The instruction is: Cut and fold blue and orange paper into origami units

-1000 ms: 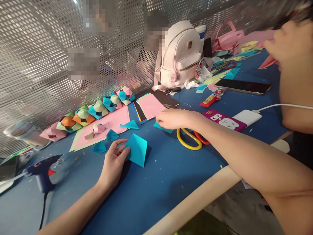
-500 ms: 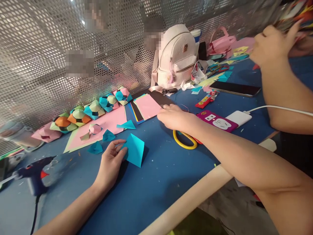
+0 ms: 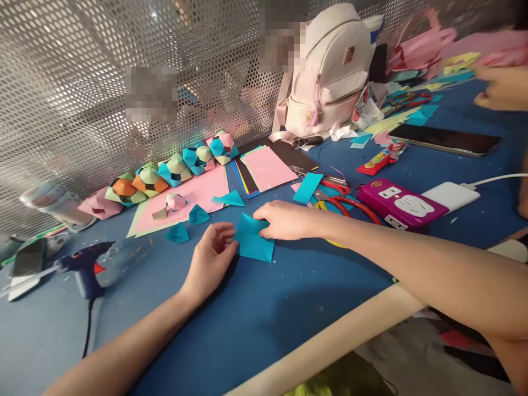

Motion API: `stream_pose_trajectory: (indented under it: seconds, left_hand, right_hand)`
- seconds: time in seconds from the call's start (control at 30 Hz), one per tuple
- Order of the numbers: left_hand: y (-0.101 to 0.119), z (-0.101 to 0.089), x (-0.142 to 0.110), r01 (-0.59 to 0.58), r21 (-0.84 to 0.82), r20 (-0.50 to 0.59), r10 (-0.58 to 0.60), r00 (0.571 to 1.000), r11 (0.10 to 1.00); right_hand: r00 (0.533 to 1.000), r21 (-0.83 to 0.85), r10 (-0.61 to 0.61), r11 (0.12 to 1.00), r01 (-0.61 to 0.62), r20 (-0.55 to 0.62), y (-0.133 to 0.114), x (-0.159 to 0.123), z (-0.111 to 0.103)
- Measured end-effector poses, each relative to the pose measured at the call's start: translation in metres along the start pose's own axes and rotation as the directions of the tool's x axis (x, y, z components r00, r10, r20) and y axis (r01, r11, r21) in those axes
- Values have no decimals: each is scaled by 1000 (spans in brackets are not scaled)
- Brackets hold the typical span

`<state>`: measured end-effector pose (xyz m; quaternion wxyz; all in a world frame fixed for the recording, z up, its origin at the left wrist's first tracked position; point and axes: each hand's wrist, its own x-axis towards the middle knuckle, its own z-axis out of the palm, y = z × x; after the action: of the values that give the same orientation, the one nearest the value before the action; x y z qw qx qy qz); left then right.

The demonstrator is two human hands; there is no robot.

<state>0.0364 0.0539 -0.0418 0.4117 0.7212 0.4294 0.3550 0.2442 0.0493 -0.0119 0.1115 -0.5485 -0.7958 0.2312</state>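
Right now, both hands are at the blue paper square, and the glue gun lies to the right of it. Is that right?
One slip: the head view shows the glue gun left of the blue paper square. The left hand and right hand are at the square.

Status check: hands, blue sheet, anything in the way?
Left hand at left edge of blue sheet. Right hand on its upper right. Scissors beyond right wrist, clear of sheet.

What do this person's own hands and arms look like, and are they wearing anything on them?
The left hand and right hand are both ungloved, with no ring to be seen, though some fingers are hidden. Both forearms are bare as far as the view shows: no sleeve, watch or bracelet.
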Motion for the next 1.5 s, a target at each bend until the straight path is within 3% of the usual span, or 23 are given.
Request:
stream_pose_trajectory:
  seconds: [0.1, 0.27, 0.37, 0.47, 0.57, 0.7, 0.93, 1.07, 1.33, 1.5]
  left_hand:
    - [-2, 1, 0, -42, 72, 27, 40, 999, 997]
    - [-2, 2, -2, -115, 135, 145, 96, 985, 984]
    - [-2, 1, -4, -139, 173, 182, 107, 977, 975]
    - [-1, 0, -6, -169, 241, 190, 124, 974, 956]
    - [2, 0, -6, -194, 316, 191, 138, 972, 929]
    - [6, 2, -6, -190, 379, 171, 133, 976, 906]
    - [8, 4, -2, -113, 357, 107, 79, 991, 927]
    - [6, 2, 2, -150, 393, 80, 128, 988, 907]
    - [2, -3, 7, -300, 443, 192, 238, 952, 845]
    - [0, -5, 8, -312, 414, 221, 238, 946, 855]
  right_hand:
    - [1000, -17, -12, 1000, 12, -1, 5, 2, -2]
    - [994, 187, 26, 982, -6, -105, 6, -11, -1]
    - [986, 234, -18, 970, 57, -163, 11, -23, 6]
    - [960, 135, -167, 970, 201, -225, 21, -31, 15]
    - [899, -46, -342, 938, 343, -271, 31, -35, 20]
    - [841, -180, -471, 882, 437, -265, 35, -37, 21]
    - [778, -228, -597, 799, 556, -195, 32, -40, 27]
    - [756, -269, -629, 771, 578, -179, 30, -42, 27]
    - [722, -342, -671, 727, 595, -169, 26, -46, 26]
    - [728, -377, -670, 719, 585, -147, 26, -46, 27]
